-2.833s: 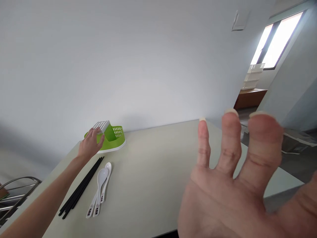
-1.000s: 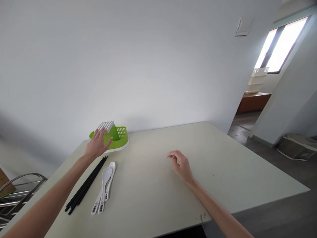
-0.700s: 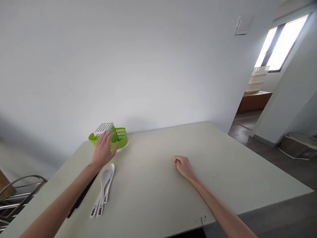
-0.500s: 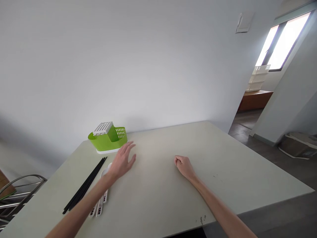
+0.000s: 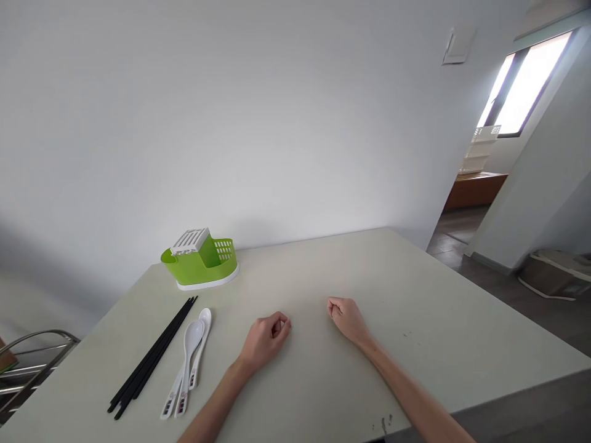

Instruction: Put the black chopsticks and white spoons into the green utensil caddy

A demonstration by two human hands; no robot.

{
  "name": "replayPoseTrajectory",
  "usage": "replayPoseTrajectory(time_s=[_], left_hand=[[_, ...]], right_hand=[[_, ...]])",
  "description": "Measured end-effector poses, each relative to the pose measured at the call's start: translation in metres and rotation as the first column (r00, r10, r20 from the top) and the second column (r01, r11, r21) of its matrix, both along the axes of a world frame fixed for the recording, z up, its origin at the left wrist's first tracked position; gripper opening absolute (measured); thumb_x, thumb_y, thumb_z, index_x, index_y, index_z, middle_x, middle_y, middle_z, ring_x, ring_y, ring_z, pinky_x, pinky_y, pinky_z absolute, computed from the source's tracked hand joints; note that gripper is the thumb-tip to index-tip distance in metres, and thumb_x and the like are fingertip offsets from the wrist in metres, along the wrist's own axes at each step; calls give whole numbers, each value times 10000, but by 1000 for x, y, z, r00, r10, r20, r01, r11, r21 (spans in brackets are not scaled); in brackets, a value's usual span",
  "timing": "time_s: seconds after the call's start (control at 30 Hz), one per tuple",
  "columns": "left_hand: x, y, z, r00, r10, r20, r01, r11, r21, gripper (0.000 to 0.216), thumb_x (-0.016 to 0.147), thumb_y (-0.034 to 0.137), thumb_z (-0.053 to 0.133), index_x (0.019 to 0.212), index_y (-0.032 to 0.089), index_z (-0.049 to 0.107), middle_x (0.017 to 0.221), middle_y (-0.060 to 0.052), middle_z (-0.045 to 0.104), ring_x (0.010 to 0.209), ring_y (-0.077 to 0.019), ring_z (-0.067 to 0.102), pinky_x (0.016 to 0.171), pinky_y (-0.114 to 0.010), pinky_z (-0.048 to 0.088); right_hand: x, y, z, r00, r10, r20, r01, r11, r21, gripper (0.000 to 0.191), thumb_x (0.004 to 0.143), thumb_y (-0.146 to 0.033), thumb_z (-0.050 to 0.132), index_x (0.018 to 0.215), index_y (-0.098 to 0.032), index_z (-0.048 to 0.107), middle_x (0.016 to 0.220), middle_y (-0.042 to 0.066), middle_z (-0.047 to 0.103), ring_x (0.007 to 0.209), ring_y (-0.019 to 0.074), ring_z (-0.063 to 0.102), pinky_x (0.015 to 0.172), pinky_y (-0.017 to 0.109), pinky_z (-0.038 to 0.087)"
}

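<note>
My left hand [image 5: 265, 339] rests on the pale table [image 5: 415, 289] as a loose fist, with nothing in it. My right hand [image 5: 347, 318] lies a little to its right, also curled into a fist and holding nothing. To the left of my left hand lie white spoons [image 5: 187, 362] side by side, handles toward me. Black chopsticks [image 5: 152, 357] lie in a bundle further left. A green cutlery holder [image 5: 201, 265] with a white slotted top stands by the wall at the table's far left.
A metal rack [image 5: 32, 363] shows past the table's left edge. On the right a doorway opens to a room with a bright window [image 5: 521, 86], a wooden bench [image 5: 473, 191] and white trays. A flat container [image 5: 556, 274] sits on the dark floor.
My left hand left the green holder, swept right across the table and closed into a fist near my right hand. My right hand came down from the camera, settled on the table and curled shut.
</note>
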State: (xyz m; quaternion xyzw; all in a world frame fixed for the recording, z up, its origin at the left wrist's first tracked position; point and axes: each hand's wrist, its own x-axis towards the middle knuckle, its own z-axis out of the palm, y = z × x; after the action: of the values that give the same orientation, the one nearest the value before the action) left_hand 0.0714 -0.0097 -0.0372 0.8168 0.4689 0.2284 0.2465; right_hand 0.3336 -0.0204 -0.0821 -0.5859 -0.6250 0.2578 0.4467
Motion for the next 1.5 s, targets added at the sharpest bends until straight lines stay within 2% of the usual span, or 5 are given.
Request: replayPoseTrajectory(time_s=[0.47, 0.77, 1.13, 1.5], left_hand=[[1, -11, -1, 983, -55, -176, 81, 987, 141, 307, 1033, 382, 409, 877, 238, 630, 607, 47, 520, 539, -127, 435, 586, -267, 324], [0, -11, -1, 979, -58, -194, 86, 986, 143, 328, 1044, 396, 384, 910, 237, 638, 639, 32, 583, 556, -136, 490, 597, -274, 338], [-1, -11, -1, 982, -57, -180, 86, 984, 158, 314, 1042, 384, 397, 898, 240, 635, 628, 31, 582, 548, -140, 495, 585, -279, 335], [-1, -10, -3, 981, -53, -189, 84, 983, 161, 319, 1044, 396, 397, 901, 245, 638, 628, 32, 587, 552, -142, 516, 588, -274, 334]], right_hand=[[1, 1, -5, 1000, 5, 23, -5, 1000, -5, 167, 734, -168, 388, 589, -234, 442, 499, -40, 401, 490, 132, 337, 537, 260, 235], [1, 0, -3, 1000, 7, 24, -6, 1000, -11, 184, 744, -169, 398, 587, -234, 469, 494, -34, 424, 486, 138, 357, 536, 260, 247], [0, -2, 1, 1000, 18, 4, -18, 1000, -10, 196, 762, -168, 393, 593, -237, 463, 495, -40, 404, 480, 136, 321, 527, 262, 232], [-1, -2, 3, 1000, 18, 1, -18, 1000, -6, 199, 757, -175, 383, 585, -236, 463, 498, -33, 426, 484, 138, 352, 537, 261, 242]])
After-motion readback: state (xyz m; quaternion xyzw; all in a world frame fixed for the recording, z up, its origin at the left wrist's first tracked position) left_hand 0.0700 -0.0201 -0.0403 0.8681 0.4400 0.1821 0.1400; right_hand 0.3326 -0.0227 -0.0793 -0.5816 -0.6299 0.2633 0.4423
